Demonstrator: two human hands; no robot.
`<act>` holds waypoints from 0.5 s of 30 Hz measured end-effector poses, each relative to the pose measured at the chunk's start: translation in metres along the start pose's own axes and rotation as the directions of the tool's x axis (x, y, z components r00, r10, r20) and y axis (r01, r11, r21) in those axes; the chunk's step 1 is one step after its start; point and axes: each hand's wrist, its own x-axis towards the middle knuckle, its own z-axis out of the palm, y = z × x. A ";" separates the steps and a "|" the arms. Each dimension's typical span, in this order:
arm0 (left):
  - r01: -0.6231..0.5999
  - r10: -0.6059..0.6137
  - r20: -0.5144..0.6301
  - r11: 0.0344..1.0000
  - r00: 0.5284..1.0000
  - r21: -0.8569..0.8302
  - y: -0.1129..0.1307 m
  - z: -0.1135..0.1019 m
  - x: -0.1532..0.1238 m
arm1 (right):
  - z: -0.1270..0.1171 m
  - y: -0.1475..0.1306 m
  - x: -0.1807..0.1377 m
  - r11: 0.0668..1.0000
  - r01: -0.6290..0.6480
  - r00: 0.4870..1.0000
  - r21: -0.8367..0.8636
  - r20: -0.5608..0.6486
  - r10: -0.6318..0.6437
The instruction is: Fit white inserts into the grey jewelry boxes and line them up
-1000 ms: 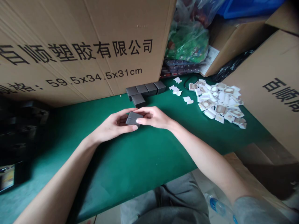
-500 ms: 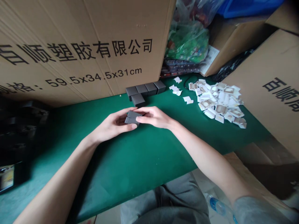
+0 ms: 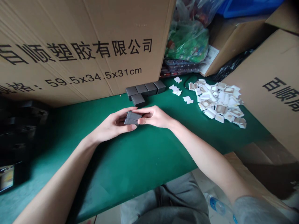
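Note:
A small dark grey box (image 3: 132,118) is held between both hands just above the green table (image 3: 130,161). My left hand (image 3: 112,125) cups it from the left with the thumb under its near edge. My right hand (image 3: 154,116) pinches its right side with thumb and fingers. A seam shows across the box, as if lid and base sit slightly apart. Behind the hands, several identical dark grey boxes (image 3: 144,91) stand in a row against a big cardboard carton (image 3: 81,46).
A heap of white paper inserts (image 3: 218,102) lies at the right, with a few loose ones (image 3: 179,91) nearer the middle. Cartons wall the back and the right side (image 3: 273,87). Green plastic bags (image 3: 188,42) are stacked behind. A dark object (image 3: 16,137) sits at the left.
The box has turned slightly in my fingers, and a seam between its two halves now shows. Both hands stay in the same place.

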 end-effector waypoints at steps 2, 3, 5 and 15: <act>0.005 -0.005 0.002 1.000 1.000 0.006 0.001 0.000 0.000 | 0.000 0.001 0.000 1.000 -0.006 1.000 0.001 -0.008 0.006; 0.005 -0.005 0.004 1.000 1.000 0.011 0.001 0.000 0.000 | 0.000 0.001 0.001 1.000 -0.006 1.000 0.000 -0.010 0.006; 0.000 0.000 0.006 1.000 1.000 0.025 0.002 0.000 -0.001 | 0.000 0.001 0.001 1.000 -0.001 1.000 -0.004 -0.014 0.001; -0.001 0.000 0.018 0.998 1.000 0.059 0.007 0.000 -0.001 | 0.001 0.000 0.001 1.000 0.000 1.000 0.000 -0.017 0.000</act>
